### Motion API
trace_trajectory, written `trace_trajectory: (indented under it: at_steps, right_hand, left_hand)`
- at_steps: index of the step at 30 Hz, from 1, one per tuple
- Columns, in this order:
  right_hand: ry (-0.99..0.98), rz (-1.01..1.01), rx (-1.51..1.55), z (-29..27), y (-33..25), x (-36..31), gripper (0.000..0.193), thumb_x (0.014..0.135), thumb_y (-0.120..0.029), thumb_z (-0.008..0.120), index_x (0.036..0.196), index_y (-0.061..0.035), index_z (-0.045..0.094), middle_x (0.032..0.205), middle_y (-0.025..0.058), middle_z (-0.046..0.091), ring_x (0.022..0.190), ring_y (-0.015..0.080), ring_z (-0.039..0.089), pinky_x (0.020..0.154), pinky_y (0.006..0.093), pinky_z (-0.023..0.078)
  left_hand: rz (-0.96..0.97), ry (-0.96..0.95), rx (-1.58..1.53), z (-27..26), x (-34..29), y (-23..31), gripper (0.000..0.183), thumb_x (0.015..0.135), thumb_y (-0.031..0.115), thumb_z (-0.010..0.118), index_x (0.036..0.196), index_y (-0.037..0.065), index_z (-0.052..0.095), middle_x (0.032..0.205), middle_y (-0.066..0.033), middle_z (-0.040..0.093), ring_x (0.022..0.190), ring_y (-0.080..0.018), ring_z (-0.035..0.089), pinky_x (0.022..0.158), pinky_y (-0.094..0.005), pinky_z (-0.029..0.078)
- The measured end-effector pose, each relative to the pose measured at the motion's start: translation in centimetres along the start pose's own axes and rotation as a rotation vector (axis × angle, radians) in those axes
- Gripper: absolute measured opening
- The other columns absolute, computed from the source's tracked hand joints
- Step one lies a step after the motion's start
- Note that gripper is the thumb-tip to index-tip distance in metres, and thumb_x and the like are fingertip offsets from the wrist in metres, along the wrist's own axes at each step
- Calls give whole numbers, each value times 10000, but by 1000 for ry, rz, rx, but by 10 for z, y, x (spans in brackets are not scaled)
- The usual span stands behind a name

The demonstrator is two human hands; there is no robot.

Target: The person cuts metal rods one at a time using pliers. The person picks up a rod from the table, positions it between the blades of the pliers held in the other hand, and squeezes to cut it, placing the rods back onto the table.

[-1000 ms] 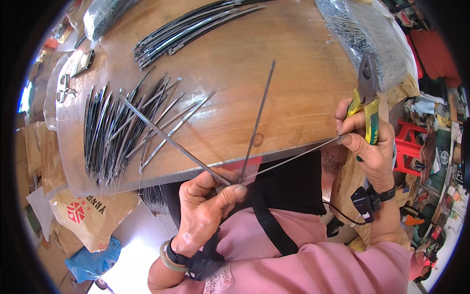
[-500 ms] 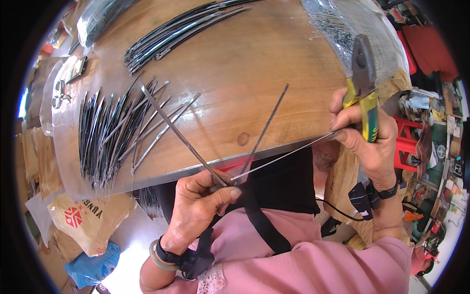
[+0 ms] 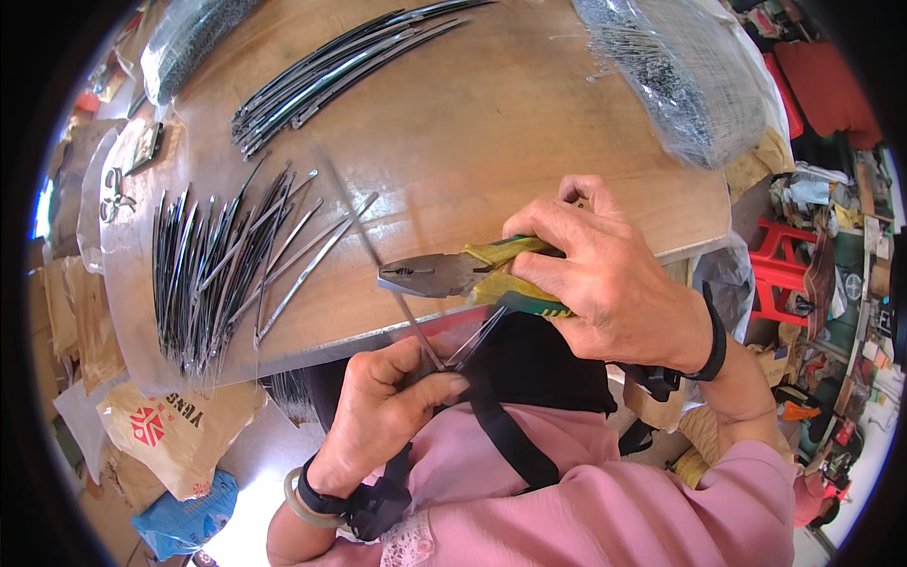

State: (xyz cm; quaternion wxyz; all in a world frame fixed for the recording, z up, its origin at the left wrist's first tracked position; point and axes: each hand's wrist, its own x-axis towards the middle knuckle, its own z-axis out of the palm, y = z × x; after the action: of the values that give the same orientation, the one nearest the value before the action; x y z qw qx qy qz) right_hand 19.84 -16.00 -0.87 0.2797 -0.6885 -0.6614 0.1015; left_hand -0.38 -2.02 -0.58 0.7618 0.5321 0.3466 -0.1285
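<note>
My left hand [image 3: 383, 397] is closed, thumb against fingers, at the table's front edge. Pinched in it is a long, thin dark metal strip [image 3: 414, 324], which slants up and left over the tabletop, its far end blurred. Shorter thin metal pieces [image 3: 479, 336] stick out to the right from the same pinch. My right hand [image 3: 614, 283] wraps round the yellow-and-green handles of a pair of pliers [image 3: 430, 275]. Their grey jaws point left and lie close beside the strip, above my left hand; whether they touch it I cannot tell.
Many loose metal strips [image 3: 222, 274] lie in a pile on the wooden table [image 3: 548, 132] at the left. Another bundle of strips [image 3: 350, 71] lies farther back. Clear plastic bags [image 3: 675, 80] of thin metal pieces occupy the far corners. A red stool [image 3: 779, 283] stands at the right.
My right hand has let go of the thin light rod and swung the pliers left and down, turning them from upright to pointing left. My left hand stays nearly in place.
</note>
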Motion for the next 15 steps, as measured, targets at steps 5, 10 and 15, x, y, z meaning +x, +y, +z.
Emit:
trace_trajectory:
  at_steps: [5, 10, 15]
  right_hand:
    - [12, 23, 38, 8, -2, -2, 307, 551, 13, 659, 856, 11, 625, 1008, 121, 574, 814, 278, 560, 854, 449, 363]
    - [46, -24, 59, 0, -7, 6, 315, 548, 15, 635, 862, 3, 639, 1001, 121, 571, 804, 267, 571, 840, 443, 359]
    - [76, -80, 73, 0, -22, 14, 285, 557, -2, 646, 842, -15, 643, 989, 115, 572, 790, 256, 574, 829, 452, 363]
  left_hand:
    - [38, 14, 17, -14, -12, -12, 510, 867, -78, 595, 1363, 5, 515, 831, -4, 683, 609, -20, 423, 539, -176, 360]
    - [22, -295, 80, -52, -9, 15, 436, 883, -125, 497, 1300, -27, 576, 945, -78, 697, 682, -72, 569, 594, -211, 459]
    - [241, -151, 426, -35, 3, 38, 246, 832, -51, 603, 1069, -34, 663, 970, -112, 679, 758, -184, 639, 671, -299, 504]
